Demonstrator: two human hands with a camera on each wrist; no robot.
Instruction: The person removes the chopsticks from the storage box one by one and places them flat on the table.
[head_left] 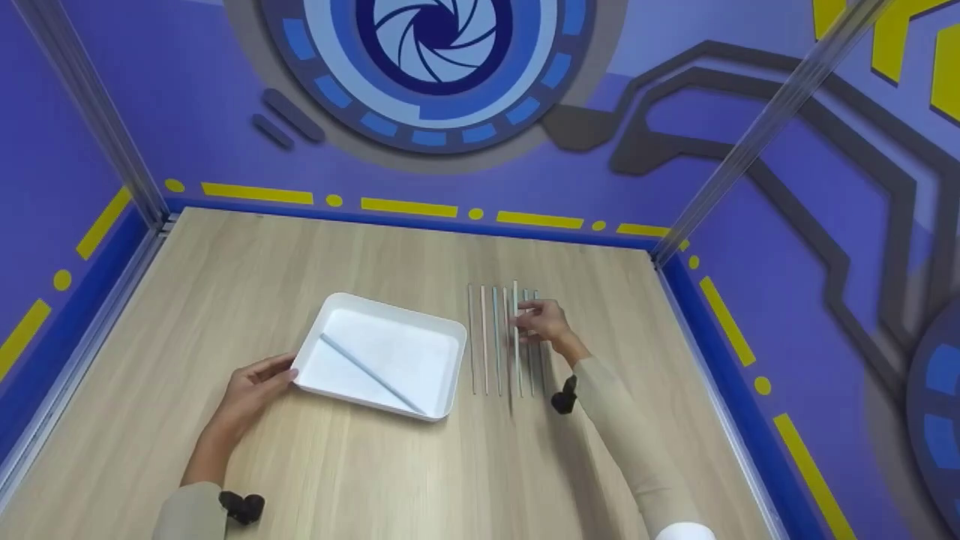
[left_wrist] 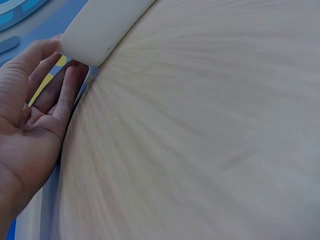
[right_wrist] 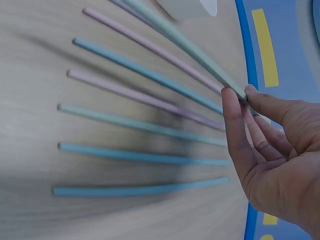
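Note:
A pale green straw point(right_wrist: 190, 50) is pinched between the thumb and fingers of my right hand point(head_left: 546, 321), raised above the table. Below it several straws lie side by side, among them a pink straw point(right_wrist: 145, 44) and a blue straw point(right_wrist: 142, 190). At the near left corner of a white tray point(head_left: 405, 330), my left hand point(head_left: 251, 390) grips the edge with thumb and fingers. Inside the tray a single pale blue straw point(head_left: 371, 369) lies diagonally. The left wrist view shows only the corner of the tray point(left_wrist: 95, 32) at the fingertips.
The wood-grain table point(head_left: 360, 480) meets a printed blue-purple wall point(head_left: 420, 176) at the back. Metal posts point(head_left: 105, 112) stand at the corners. To the right of the tray lies the row of straws, beneath the right forearm's reach.

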